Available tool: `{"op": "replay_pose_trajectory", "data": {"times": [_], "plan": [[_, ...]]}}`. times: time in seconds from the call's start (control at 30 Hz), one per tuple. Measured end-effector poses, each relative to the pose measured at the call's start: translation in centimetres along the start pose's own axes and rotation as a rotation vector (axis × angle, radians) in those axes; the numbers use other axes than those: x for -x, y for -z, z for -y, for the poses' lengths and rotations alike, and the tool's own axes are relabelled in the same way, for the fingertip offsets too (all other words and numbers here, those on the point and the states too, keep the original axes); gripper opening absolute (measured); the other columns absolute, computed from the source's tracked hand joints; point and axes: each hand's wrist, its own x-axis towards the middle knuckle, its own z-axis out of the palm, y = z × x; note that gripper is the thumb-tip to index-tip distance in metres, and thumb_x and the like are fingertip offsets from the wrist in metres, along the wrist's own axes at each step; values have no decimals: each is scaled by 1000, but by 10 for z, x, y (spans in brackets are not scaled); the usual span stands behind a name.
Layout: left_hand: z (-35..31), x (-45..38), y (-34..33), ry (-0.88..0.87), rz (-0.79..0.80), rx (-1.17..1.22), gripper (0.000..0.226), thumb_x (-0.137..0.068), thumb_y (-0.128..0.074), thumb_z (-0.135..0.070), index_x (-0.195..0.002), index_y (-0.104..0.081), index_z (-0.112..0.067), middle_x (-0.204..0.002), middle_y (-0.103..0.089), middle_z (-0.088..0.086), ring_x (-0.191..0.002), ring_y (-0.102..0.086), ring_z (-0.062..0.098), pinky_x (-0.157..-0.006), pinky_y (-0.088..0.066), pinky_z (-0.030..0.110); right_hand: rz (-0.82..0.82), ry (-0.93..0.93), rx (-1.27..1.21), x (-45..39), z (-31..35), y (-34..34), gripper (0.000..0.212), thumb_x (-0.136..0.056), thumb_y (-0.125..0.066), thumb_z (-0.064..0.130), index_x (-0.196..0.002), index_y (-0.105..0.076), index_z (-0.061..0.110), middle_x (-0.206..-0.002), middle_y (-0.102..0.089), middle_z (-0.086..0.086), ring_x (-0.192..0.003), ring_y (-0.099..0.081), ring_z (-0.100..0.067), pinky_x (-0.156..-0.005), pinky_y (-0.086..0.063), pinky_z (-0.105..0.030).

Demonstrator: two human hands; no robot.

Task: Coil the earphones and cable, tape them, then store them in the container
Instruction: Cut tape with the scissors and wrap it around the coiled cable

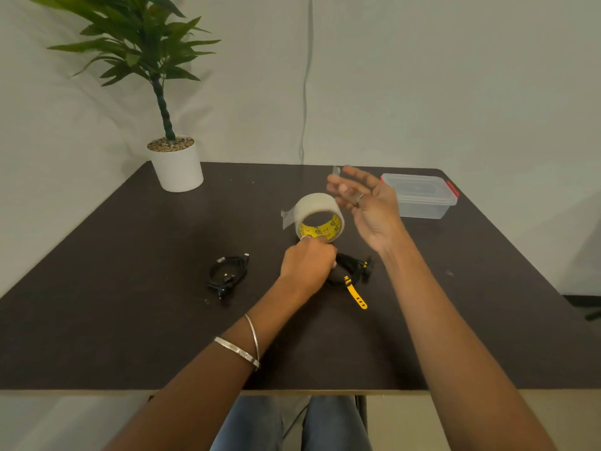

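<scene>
Left hand [308, 265] grips the tape roll [319, 217] at its lower rim, fingers curled round the edge and into the yellow core, holding the roll on edge above the table [130, 320]. A loose end of clear tape [287, 216] sticks out from the roll's left side. Right hand [366, 198] is raised beside the roll, palm up, fingers loosely spread; a small pale sliver shows at the fingertips [338, 177], possibly a torn tape piece, but the blur makes it impossible to tell whether anything is pinched.

Coiled black bundle with a yellow strap [356, 292] lies on the table just below and right of the left hand, partly hidden by it. A second black coil [227, 273] lies well to the left. Clear container [419, 195], lid on with red clips, sits at the far right of the table, behind the right hand. Potted plant [175, 157] stands at the far left corner.

Judgement: the step in hand is taping; both coils appear wound, neither visibly taped.

To do it well:
- Steady the roll with the left hand; draw the free end out with the right.
- Keep the piece short so that it does not fold onto itself.
- Wrap across the strands at one spot, pressing the tape onto itself.
- Hold the coil flat meanwhile, or it may spring open.
- The container must be unclipped before storing.
</scene>
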Motion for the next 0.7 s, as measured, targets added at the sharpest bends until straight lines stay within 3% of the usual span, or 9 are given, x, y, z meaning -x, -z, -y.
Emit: {"op": "replay_pose_trajectory", "data": {"times": [0.13, 0.27, 0.4, 0.53, 0.63, 0.7], "plan": [[3, -6, -8, 22, -13, -20, 25, -96, -52, -14, -117, -65, -12, -117, -55, 8, -111, -53, 31, -78, -50, 44, -64, 61, 67, 15, 0, 27, 37, -85, -64, -4, -119, -56, 7, -94, -75, -6, -92, -71, -23, -74, -54, -25], [9, -7, -12, -97, -79, -81, 23, -96, -47, -16, -105, -66, -6, -109, -57, 12, -106, -52, 31, -69, -47, 40, -95, 36, 414, 31, -11, 46, 48, -81, -64, -13, -124, -54, 6, -87, -74, -5, -82, -70, -21, -74, -56, -26], [18, -3, -16, -227, -261, -83, 29, -82, -47, -24, -73, -70, -10, -75, -62, 8, -75, -61, 31, -50, -43, 33, 16, 20, 625, 44, -24, 52, 73, -72, -73, -14, -132, -47, 19, -105, -65, -11, -87, -68, -26, -83, -57, -36], [17, 7, -9, -235, -381, 90, 34, -86, -44, -30, -84, -72, -12, -81, -62, 6, -76, -61, 26, -51, -45, 30, 164, 23, 667, 53, -32, 49, 98, -67, -80, -7, -143, -34, 35, -118, -56, -2, -89, -69, -20, -83, -56, -33], [16, 11, 4, -190, -364, 299, 27, -91, -52, -27, -101, -71, -12, -102, -63, 8, -94, -60, 24, -66, -48, 33, 129, 89, 672, 55, -31, 43, 100, -70, -78, -8, -145, -29, 36, -116, -57, -6, -73, -65, -14, -78, -57, -31], [17, 12, 12, -203, -350, 408, 25, -89, -54, -24, -100, -72, -10, -97, -67, 9, -91, -63, 24, -72, -48, 35, 93, 134, 672, 56, -29, 39, 99, -72, -77, -8, -146, -27, 35, -111, -59, -7, -68, -62, -14, -77, -57, -31]]}}
